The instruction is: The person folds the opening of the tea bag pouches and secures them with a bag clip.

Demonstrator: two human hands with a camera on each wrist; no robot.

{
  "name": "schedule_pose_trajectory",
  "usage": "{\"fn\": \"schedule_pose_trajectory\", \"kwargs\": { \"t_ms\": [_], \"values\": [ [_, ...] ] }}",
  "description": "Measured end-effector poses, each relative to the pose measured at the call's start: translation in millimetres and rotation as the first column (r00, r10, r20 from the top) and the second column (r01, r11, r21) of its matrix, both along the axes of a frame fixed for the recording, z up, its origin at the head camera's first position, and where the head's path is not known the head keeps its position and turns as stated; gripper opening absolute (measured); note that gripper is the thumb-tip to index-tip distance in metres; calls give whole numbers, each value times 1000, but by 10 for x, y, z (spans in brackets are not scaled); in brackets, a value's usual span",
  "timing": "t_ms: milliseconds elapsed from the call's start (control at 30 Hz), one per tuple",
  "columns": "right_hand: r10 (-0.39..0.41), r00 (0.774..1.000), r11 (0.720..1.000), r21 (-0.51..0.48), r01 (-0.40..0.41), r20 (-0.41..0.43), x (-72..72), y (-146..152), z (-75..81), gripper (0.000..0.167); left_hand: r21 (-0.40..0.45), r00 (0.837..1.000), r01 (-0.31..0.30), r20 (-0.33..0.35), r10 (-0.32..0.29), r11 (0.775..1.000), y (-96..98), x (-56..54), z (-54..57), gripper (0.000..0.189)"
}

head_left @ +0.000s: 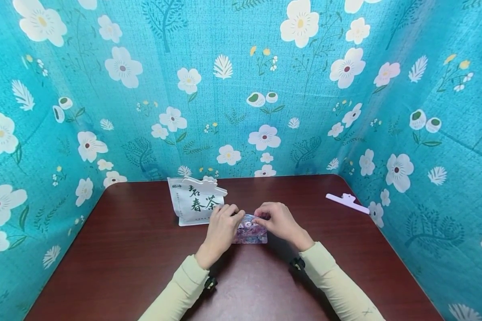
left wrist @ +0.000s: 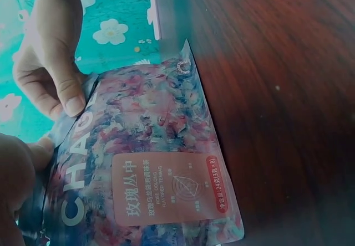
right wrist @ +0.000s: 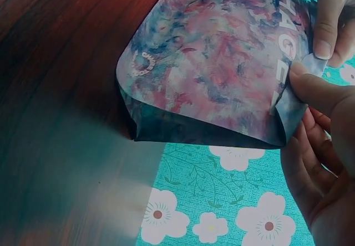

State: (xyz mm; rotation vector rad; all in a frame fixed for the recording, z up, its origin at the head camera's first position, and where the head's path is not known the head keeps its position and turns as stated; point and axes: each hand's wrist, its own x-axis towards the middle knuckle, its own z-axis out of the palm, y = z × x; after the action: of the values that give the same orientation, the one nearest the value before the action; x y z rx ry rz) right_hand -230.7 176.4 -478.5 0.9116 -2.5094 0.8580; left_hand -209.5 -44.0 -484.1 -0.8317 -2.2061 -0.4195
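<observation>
A tea pouch (head_left: 252, 234) with a pink, purple and blue painted pattern stands on the table between both hands. White lettering and a pink label (left wrist: 172, 190) show on its front in the left wrist view. My left hand (head_left: 222, 225) pinches the folded top edge at its left side. At the right side, my right hand (head_left: 282, 221) pinches the same edge between thumb and fingers. Seen from the right wrist, the top flap (right wrist: 291, 110) is turned down under the right thumb (right wrist: 313, 85), close beside the left thumb (right wrist: 324, 38).
Behind the left hand stands a white tea bag (head_left: 194, 207) with green characters, a white clip (head_left: 205, 185) across its top. A pale lilac clip (head_left: 347, 203) lies at the table's right edge. Flowered turquoise cloth (head_left: 241, 111) encloses the dark red table (head_left: 124, 249).
</observation>
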Motion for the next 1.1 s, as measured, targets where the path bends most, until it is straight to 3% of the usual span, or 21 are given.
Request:
{"fn": "schedule_pose_trajectory", "kwargs": {
  "t_ms": [200,367,667,1100],
  "values": [
    [39,995,999,0,-40,-88,-7,-18,-18,17,-14,999,-14,-37,13,1000,-13,-10,-11,14],
    [118,974,993,24,-115,-195,-12,-40,-57,29,-2,999,-13,-43,13,1000,-27,-27,-19,13],
    [114,950,993,3,-119,-292,-10,-79,-109,21,-9,999,-7,-41,7,1000,-26,-23,-10,14],
    [83,957,996,-5,-88,-278,3,-118,-94,13,-30,999,-8,-42,7,1000,-10,-13,-14,19]
  ]
}}
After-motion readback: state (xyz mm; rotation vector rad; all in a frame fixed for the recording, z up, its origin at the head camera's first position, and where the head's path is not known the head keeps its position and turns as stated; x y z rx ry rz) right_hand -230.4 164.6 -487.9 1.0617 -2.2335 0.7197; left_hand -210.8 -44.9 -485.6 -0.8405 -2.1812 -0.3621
